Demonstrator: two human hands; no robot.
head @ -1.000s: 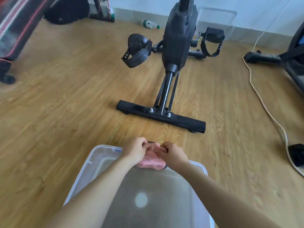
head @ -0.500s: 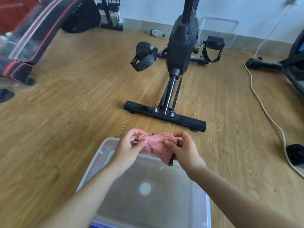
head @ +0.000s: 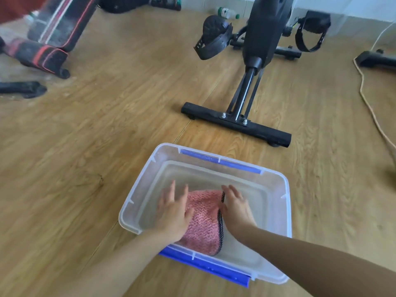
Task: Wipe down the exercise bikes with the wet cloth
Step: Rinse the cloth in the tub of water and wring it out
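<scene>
One pink cloth (head: pixel 203 221) lies in one clear tub (head: pixel 137 189) — I press it with left hand (head: pixel 173 213) and right hand (head: pixel 235 207), fingers (head: pixel 172 187) spread. Beyond the tub stands one exercise bike (head: pixel 265 28).

Presents two bare hands, left hand (head: pixel 173 211) and right hand (head: pixel 235 207). Shows both forearms uncovered up to the frame edge: left forearm (head: pixel 120 260) in brighter light, right forearm (head: pixel 300 251) in shadow. Cannot make out nail detail or fine marks on fingers (head: pixel 171 189) through motion blur.

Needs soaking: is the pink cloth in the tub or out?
In: cloth lies inside the tub, left hand and right hand touching it.
</scene>
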